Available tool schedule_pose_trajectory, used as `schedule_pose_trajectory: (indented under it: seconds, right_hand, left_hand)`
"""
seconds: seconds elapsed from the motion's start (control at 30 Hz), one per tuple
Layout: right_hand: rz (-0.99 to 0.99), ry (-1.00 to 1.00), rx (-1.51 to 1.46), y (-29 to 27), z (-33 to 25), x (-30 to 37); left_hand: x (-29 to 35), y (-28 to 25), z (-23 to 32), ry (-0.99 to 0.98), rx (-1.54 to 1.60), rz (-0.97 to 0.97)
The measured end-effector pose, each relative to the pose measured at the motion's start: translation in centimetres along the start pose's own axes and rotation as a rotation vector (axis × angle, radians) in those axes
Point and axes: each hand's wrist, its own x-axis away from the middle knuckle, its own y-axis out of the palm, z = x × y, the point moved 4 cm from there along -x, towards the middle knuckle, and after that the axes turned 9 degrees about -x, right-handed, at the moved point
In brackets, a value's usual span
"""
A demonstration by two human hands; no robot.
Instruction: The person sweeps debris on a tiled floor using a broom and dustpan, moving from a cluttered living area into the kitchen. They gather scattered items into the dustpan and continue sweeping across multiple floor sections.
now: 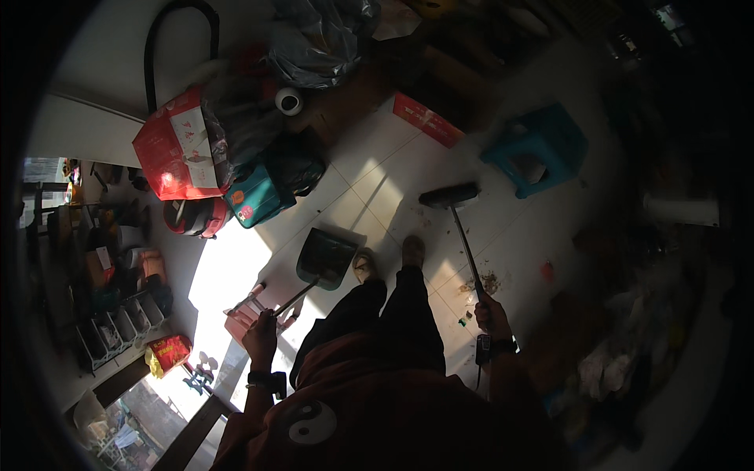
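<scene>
My left hand (260, 339) is closed round the handle of a dark green dustpan (327, 257), whose pan is low, just left of my feet. In my right hand (492, 318) is the handle of a broom (463, 247). Its dark head (449, 195) rests on the tiled floor ahead of my right foot. A small heap of debris (489, 281) lies on the tiles beside the broom handle, with scattered bits around it. Shadow hides some detail of the fingers.
A blue plastic stool (542, 149) stands ahead on the right, near a red box (426, 119). At the left are a red carton (179, 147), a teal bag (258, 194) and a small pink stool (243, 316). Dim clutter (620, 353) lines the right side.
</scene>
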Motion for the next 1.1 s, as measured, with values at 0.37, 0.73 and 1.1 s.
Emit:
schedule_pose_trajectory:
  seconds: [0.37,0.73,1.1]
  right_hand:
    - [-0.178,0.001,0.316,12.3,7.6,0.6]
    - [-0.025,0.116,0.452,17.3,12.9,-10.0]
    - [0.003,0.015,0.489,8.4,11.8,2.6]
  left_hand:
    - [4.3,1.3,-3.2,-0.203,-0.042,-0.022]
    - [4.5,2.6,-2.8,-0.143,-0.067,-0.131]
    - [1.4,1.7,-4.6,0.008,-0.146,-0.146]
